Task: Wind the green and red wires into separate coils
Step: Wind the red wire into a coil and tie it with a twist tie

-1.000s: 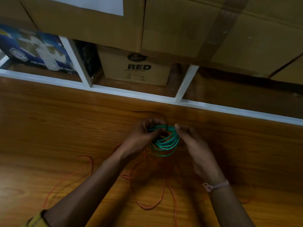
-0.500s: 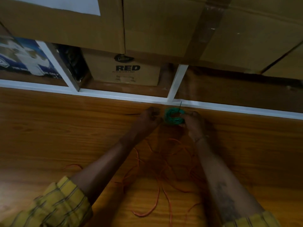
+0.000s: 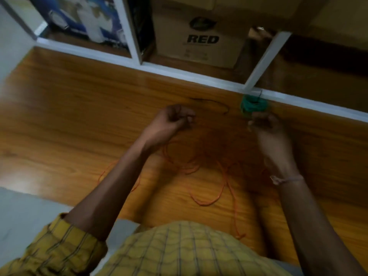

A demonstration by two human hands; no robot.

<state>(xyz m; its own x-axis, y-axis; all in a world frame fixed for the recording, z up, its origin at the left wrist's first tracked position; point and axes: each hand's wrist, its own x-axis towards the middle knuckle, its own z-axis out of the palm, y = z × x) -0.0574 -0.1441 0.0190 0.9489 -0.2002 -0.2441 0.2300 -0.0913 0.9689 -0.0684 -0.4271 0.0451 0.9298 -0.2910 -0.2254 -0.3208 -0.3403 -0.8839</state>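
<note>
Two hands over a wooden counter (image 3: 69, 120), blurry frame. White shelf frame (image 3: 179, 73) bounds the counter's far edge; its near-left edge drops off to a grey floor (image 3: 23, 218). Bare wood lies left of the left hand, well apart from the frame.

Green wire coil (image 3: 252, 106) sits on the counter right against the white frame, just under one of its uprights. Right hand (image 3: 267, 129) is just in front of the coil, fingers curled; whether it grips the coil or only touches it can't be told through the blur. Left hand (image 3: 172, 122) is well apart from the coil, fingers curled into a loose fist, nothing clearly in it.

Red wire (image 3: 209, 198) lies loose and tangled on the counter between the forearms, on the near side of the frame, partly lost in shadow under the hands. Thin dark strand (image 3: 211, 101) lies between the left hand and the frame.

Cardboard box marked RED (image 3: 199, 39) stands behind the frame, top cut off. Yellow checked shirt (image 3: 179, 250) blocks the counter's near edge.
</note>
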